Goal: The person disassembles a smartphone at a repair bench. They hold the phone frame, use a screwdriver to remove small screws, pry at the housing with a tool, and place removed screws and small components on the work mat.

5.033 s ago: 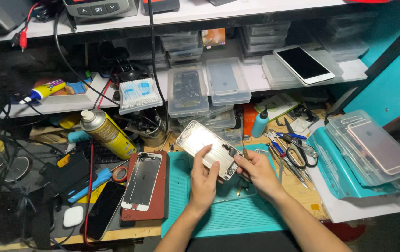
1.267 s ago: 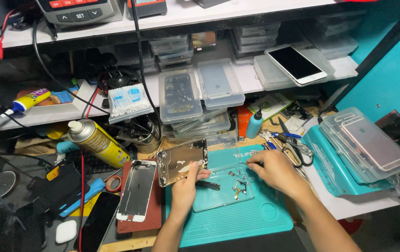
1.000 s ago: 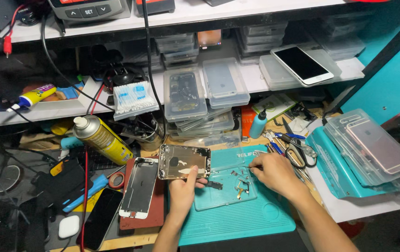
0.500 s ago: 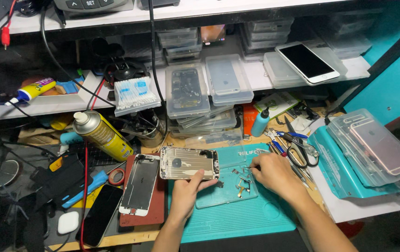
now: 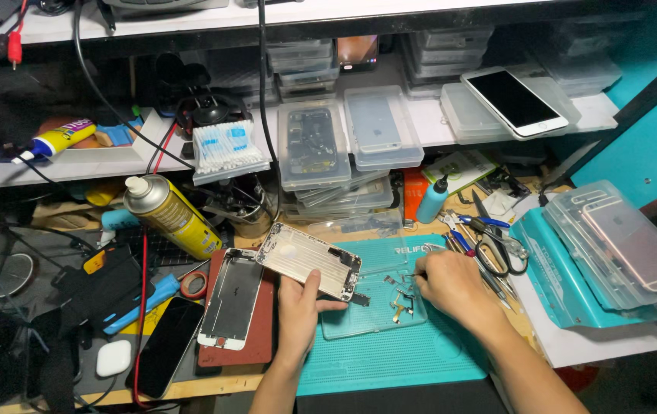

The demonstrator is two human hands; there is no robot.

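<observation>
My left hand [image 5: 298, 307] grips the silver phone housing [image 5: 309, 261] above the teal mat [image 5: 390, 360]. My right hand [image 5: 447, 280] pinches a small part over the clear tray [image 5: 370, 326]; a yellow spray can [image 5: 171, 216] lies far left.

Bare metal, clear plastic and a matt rubbery mat around the two hands.

The left hand [image 5: 298, 310] holds a phone housing [image 5: 309, 261] of bare, dull-shining metal. Under both hands lies a teal work mat [image 5: 390, 360], matt and smooth, and on it a clear glossy plastic tray [image 5: 374, 310] just beside the right hand [image 5: 447, 284]. Left of the left hand a glossy glass screen panel [image 5: 230, 297] rests on a matt brown pad [image 5: 255, 349]; beyond it a glossy yellow metal spray can [image 5: 171, 217].
</observation>
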